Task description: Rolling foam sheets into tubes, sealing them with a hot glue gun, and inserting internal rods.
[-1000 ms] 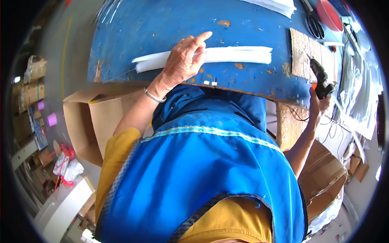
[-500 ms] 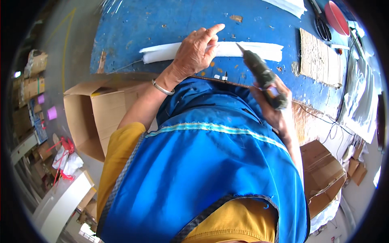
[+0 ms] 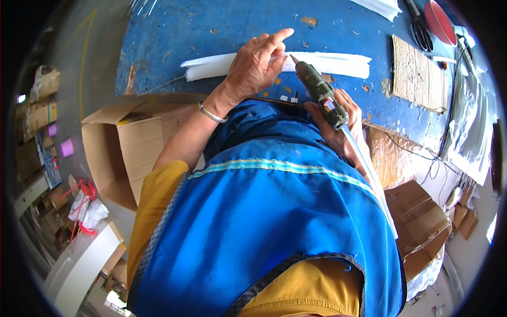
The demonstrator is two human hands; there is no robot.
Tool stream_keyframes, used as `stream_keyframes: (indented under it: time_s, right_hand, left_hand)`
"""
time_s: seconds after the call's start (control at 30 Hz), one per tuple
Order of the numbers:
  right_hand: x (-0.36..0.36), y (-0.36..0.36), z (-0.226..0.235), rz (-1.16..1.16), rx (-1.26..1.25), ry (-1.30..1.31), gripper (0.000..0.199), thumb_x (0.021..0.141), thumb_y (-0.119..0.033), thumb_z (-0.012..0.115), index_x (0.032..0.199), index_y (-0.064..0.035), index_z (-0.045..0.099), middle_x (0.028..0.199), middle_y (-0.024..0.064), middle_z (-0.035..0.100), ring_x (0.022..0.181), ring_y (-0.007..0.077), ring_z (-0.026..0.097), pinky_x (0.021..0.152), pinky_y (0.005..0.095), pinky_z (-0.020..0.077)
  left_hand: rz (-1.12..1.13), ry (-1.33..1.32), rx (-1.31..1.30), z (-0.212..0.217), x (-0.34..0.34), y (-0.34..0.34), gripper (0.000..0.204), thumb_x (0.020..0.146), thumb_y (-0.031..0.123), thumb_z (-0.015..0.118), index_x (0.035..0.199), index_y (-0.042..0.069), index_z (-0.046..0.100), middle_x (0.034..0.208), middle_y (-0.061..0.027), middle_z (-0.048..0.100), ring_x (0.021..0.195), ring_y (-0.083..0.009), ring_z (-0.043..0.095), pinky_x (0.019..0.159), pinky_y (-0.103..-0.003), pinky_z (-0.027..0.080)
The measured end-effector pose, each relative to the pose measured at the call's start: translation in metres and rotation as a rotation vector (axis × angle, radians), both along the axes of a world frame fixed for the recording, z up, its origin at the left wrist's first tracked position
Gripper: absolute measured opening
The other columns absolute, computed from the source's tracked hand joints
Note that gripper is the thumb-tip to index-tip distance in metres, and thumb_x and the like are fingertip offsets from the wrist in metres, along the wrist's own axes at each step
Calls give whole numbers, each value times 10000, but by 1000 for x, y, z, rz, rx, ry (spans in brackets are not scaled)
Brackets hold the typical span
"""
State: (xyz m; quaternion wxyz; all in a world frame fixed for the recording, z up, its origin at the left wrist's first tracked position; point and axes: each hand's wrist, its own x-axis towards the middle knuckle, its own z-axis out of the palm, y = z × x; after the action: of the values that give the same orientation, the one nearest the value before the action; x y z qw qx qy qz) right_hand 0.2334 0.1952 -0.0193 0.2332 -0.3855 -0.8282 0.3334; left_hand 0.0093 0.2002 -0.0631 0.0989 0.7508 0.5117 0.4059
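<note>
A long white folded strip of soft, foam-like sheet [image 3: 338, 64] lies across the near part of the blue table [image 3: 211, 31]. My left hand [image 3: 256, 63] grips its middle from above, thumb and fingers closed over it and the index finger stretched out. A dark green hot glue gun [image 3: 316, 84] is in my right hand [image 3: 343, 124], whose fingers wrap its handle, mostly hidden under the body. The gun's nozzle points at the strip beside my left thumb. From its rear trails a long, pale glue stick [image 3: 369, 171].
Corrugated cardboard [image 3: 417, 74], black scissors [image 3: 421, 37] and a red bowl [image 3: 440, 24] lie at the table's right. Another white piece [image 3: 380, 7] is at the far edge. Open cardboard boxes stand left [image 3: 140, 158] and right [image 3: 417, 222] of me. Cables [image 3: 435, 161] hang at right.
My right hand has brought the glue gun left, so its nozzle is now close to my left thumb. The glue stick behind it has come into view. My left hand stays on the strip.
</note>
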Motion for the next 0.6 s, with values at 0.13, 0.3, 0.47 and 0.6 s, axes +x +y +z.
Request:
stream_keyframes:
  time_s: [0.13,0.3,0.47,0.6]
  right_hand:
    - [-1,0,0,3,0,1,197,743,-47,681,908,9,588,728,134,570,643,290,547,607,354,457]
    - [-1,0,0,2,3,13,178,747,-51,678,889,10,591,692,126,551,616,282,531,581,353,447]
    - [0,0,0,-16,4,-14,195,753,-53,669,923,8,594,722,133,571,644,289,550,603,355,458]
    - [1,1,0,2,16,-8,206,758,-55,665,942,7,595,750,140,588,670,298,567,626,359,469]
  left_hand:
    - [0,4,2,0,0,0,519,804,51,638,1281,94,437,821,-72,591,752,-209,602,741,-317,523]
    - [4,-34,-1,0,1,0,496,804,70,622,1267,86,445,757,-39,565,720,-212,564,728,-354,466]
    - [-2,-27,21,0,1,1,493,805,71,621,1264,87,444,755,-33,563,713,-203,562,725,-346,462]
    - [0,-16,4,0,1,1,503,802,68,621,1268,89,434,751,-26,558,705,-199,558,714,-343,458]
